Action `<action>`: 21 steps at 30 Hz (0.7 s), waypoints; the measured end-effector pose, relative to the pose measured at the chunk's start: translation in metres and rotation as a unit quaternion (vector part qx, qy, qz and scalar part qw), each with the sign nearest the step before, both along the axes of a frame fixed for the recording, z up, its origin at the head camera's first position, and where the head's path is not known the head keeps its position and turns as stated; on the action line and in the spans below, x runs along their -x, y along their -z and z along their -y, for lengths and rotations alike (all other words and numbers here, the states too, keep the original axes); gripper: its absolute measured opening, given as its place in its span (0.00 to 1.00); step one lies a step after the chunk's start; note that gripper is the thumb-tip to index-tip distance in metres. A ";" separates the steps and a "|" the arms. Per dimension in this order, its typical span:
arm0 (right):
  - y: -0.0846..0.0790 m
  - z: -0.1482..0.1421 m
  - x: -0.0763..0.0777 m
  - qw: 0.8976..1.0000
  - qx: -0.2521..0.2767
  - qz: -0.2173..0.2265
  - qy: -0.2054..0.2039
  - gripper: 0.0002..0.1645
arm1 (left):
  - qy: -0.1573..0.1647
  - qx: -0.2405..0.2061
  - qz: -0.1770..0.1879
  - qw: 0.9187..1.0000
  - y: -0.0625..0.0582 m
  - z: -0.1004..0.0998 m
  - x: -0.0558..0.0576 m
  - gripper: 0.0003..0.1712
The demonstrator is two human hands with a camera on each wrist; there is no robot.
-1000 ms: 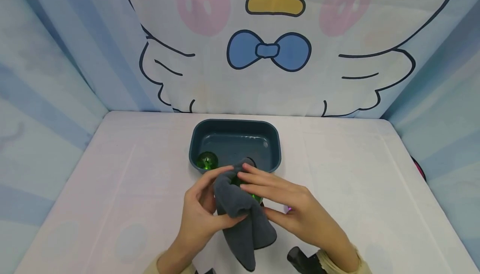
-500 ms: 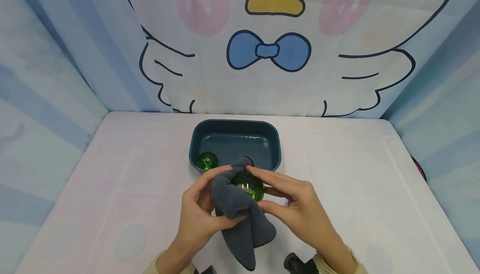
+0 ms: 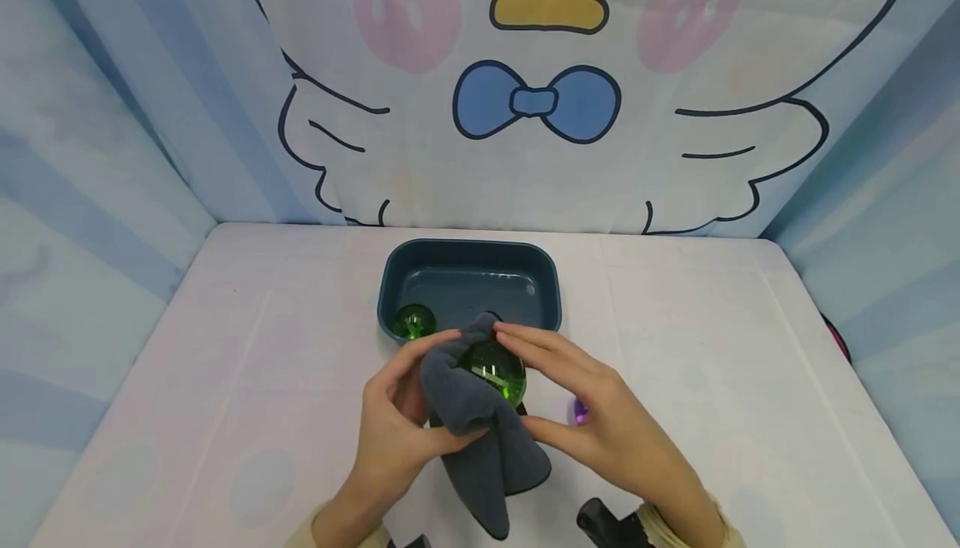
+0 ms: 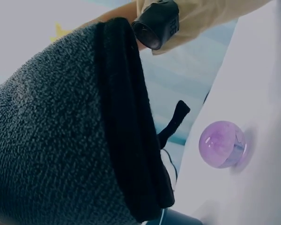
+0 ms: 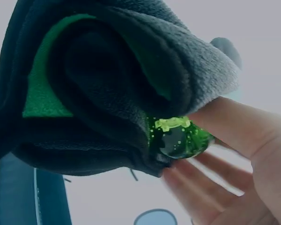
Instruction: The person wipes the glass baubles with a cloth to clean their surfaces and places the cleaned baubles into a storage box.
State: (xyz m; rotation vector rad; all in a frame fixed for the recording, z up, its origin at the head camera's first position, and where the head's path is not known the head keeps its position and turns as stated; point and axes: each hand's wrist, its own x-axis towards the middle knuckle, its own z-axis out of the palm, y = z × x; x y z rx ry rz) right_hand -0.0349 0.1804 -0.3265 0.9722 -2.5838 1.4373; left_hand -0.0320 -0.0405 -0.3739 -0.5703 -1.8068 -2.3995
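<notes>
While the left hand [image 3: 397, 419] grips gray cloth [image 3: 462, 394], the right hand [image 3: 596, 402] pinches a green ball [image 3: 497, 366] — between them.

A cartoon-printed curtain [image 3: 540, 173] hangs behind the white table [image 3: 705, 365].

A box [image 3: 472, 286] stands on the table [image 3: 292, 348], a ball [image 3: 414, 321] in its near left corner. Before it, between left hand [image 3: 399, 415] and right hand [image 3: 600, 406], a cloth [image 3: 480, 440] partly surrounds a second ball [image 3: 498, 371]. Rightward (seemingly below the right hand) lies a third ball [image 4: 218, 144].

Left hand [image 3: 393, 419] curled, right hand [image 3: 600, 406] curved; 2 thumbs [image 3: 453, 443] opposed
</notes>
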 end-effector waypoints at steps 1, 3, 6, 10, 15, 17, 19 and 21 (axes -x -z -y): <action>0.000 0.000 0.000 1.000 -0.004 -0.011 -0.005 0.47 | -0.001 0.000 -0.004 1.000 0.001 0.000 0.000 0.43; 0.002 0.000 0.002 0.999 0.005 -0.044 -0.021 0.43 | -0.004 0.001 -0.012 1.000 0.001 0.000 0.000 0.43; 0.006 0.001 0.005 0.993 0.031 -0.100 -0.045 0.31 | -0.010 0.007 -0.021 1.000 0.001 -0.001 0.000 0.42; 0.009 0.002 0.008 0.989 0.053 -0.125 -0.054 0.31 | -0.024 0.023 -0.024 0.999 0.000 -0.002 -0.001 0.43; 0.010 0.003 0.006 0.996 0.073 -0.041 -0.010 0.37 | -0.038 0.065 -0.029 0.997 0.000 -0.002 -0.003 0.43; 0.009 0.003 0.004 0.996 0.089 0.017 0.015 0.34 | -0.036 0.076 -0.032 0.996 0.000 -0.002 -0.004 0.43; 0.008 0.003 0.002 0.992 0.099 0.068 0.039 0.32 | -0.030 0.077 -0.032 0.996 -0.001 -0.003 -0.004 0.43; 0.008 0.003 0.001 0.989 0.099 0.099 0.053 0.31 | -0.028 0.077 -0.025 0.996 -0.001 -0.003 -0.004 0.43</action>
